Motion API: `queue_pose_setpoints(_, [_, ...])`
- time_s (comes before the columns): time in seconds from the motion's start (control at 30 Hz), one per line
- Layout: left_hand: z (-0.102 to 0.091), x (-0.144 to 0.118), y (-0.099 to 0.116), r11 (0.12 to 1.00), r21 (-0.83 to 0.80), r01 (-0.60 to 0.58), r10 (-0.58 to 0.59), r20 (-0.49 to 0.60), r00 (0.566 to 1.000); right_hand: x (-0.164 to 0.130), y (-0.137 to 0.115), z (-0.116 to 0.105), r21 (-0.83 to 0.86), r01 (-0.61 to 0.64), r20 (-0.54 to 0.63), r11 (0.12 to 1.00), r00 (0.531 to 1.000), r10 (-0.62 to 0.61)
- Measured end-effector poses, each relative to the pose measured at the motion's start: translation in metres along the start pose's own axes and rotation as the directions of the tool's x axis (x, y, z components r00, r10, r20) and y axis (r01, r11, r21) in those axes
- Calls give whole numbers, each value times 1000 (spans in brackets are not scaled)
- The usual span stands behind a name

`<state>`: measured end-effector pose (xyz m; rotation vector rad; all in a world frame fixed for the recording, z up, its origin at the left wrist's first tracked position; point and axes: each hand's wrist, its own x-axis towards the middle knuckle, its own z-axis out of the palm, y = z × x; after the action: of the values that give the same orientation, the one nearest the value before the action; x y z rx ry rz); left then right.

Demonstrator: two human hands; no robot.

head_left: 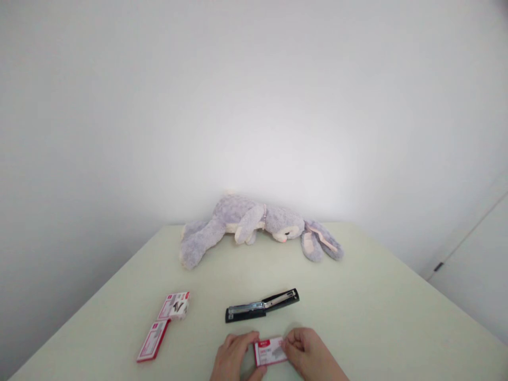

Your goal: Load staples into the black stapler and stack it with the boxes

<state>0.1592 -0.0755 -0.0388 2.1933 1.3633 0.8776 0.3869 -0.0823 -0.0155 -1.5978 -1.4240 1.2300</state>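
Between my two hands, near the table's front edge, is a small white and red box of staples point(270, 351). My left hand point(235, 355) grips its left end, fingers at the upper corner and thumb at the lower one. The right end is pinched in the fingers of my right hand point(307, 350), which cover part of it. Just beyond the hands lies a black stapler point(262, 306), opened out flat with its metal magazine showing.
To the left, a white and red box point(174, 306) with a stapler picture touches a flatter red-edged box point(154, 340). A lilac plush rabbit point(242, 211) lies on its side along the wall at the back of the pale table point(377, 307).
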Motion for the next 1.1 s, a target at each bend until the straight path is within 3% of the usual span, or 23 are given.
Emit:
queue_pose_setpoints(0.2, [-2, -4, -9, 988, -151, 22, -27, -32, 999, -5, 8, -35, -121, -46, -56, 992, 998, 40])
queue_pose_setpoints(0.33, [1, -6, -12, 987, -162, 6, -15, -51, 999, -12, -20, -45, -346, 10, -98, 938, 994, -47])
queue_pose_setpoints(0.43, [0, -5, -11, 989, -149, -7, 2, -36, 999, -11, -55, -33, -580, 167, 48, 797, 984, -171])
queue_pose_setpoints(0.57, [-4, -3, -10, 994, -106, -8, 8, -4, 1000, 2, -87, -11, -715, 400, 300, 573, 916, -265])
queue_pose_setpoints(0.73, [-4, -1, -13, 996, -86, -38, 39, 8, 999, 13, -97, -7, -683, 528, 437, 504, 849, -297])
queue_pose_setpoints(0.8, [-1, -2, -15, 995, -94, -33, 33, 0, 999, 11, -93, -15, -668, 532, 430, 520, 847, -313])
queue_pose_setpoints(0.9, [4, -2, -17, 993, -121, -2, 3, 3, 1000, 5, -81, -33, -641, 467, 335, 609, 884, -325])
queue_pose_setpoints(1.1, [-6, -1, -12, 993, -112, 20, -27, -63, 998, -16, -47, -67, -537, 294, 202, 791, 955, -217])
